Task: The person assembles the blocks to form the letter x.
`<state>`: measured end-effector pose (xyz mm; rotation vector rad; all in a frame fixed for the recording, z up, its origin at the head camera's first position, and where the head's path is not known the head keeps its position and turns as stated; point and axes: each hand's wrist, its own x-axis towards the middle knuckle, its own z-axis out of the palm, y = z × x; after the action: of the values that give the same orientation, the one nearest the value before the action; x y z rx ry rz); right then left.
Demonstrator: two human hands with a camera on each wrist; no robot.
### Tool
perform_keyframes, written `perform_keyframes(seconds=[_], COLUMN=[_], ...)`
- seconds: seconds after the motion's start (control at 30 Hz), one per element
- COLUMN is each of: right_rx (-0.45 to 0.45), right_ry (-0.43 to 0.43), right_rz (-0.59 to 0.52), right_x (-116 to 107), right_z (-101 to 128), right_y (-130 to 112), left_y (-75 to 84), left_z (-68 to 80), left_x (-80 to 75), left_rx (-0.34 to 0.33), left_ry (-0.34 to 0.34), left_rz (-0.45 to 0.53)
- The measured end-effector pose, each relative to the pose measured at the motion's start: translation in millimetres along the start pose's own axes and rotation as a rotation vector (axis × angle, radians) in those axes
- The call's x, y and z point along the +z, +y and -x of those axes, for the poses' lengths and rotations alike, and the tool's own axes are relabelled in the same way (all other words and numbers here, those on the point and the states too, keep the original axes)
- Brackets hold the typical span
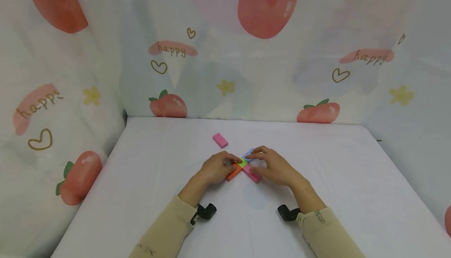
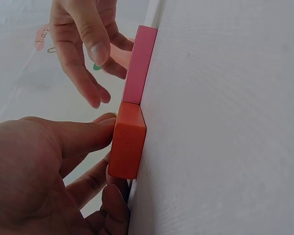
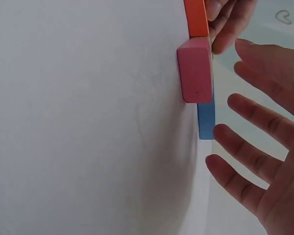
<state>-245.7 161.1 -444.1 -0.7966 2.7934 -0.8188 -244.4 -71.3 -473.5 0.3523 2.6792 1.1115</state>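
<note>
Several small rectangular blocks lie together mid-table, meeting at angles. They are an orange block (image 1: 231,174), a green block (image 1: 243,163), a blue block (image 1: 249,153) and a pink block (image 1: 252,175). My left hand (image 1: 215,168) holds the orange block, thumb near its top edge and other fingers at its far side in the left wrist view. Its index finger reaches toward the green block, which is partly covered. My right hand (image 1: 276,167) hovers over the blue and pink blocks with fingers spread, apart from them in the right wrist view.
Another pink block (image 1: 220,140) lies alone farther back on the white tabletop (image 1: 169,144). A printed cloth wall (image 1: 253,66) rises behind the table. Black wrist cameras (image 1: 207,211) stick out beside both sleeves.
</note>
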Motion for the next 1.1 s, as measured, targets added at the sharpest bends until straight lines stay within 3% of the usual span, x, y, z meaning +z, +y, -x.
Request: perform_keyframes(seconds=[0.17,0.43,0.67,1.1], right_rx=[-0.057,-0.011,-0.065,-0.070], right_ry=[0.007,-0.027,-0.007,0.013], right_rz=[0.014,-0.008,-0.022,-0.071], right_x=[5,9,13,18], right_z=[-4,-4,-7,-7], right_y=[2,7,7,12], left_y=[-1.4,0.9,-1.4,1.3], left_z=[-0.3,-1.9,-0.4,1.4], left_x=[0.5,2.9,0.4,-1.7], left_rx=[-0.003,-0.021,-0.024,-0.029], left_ry=[0.008,-0.012,0.010,-0.008], left_rz=[0.000,0.019,-0.009,0.007])
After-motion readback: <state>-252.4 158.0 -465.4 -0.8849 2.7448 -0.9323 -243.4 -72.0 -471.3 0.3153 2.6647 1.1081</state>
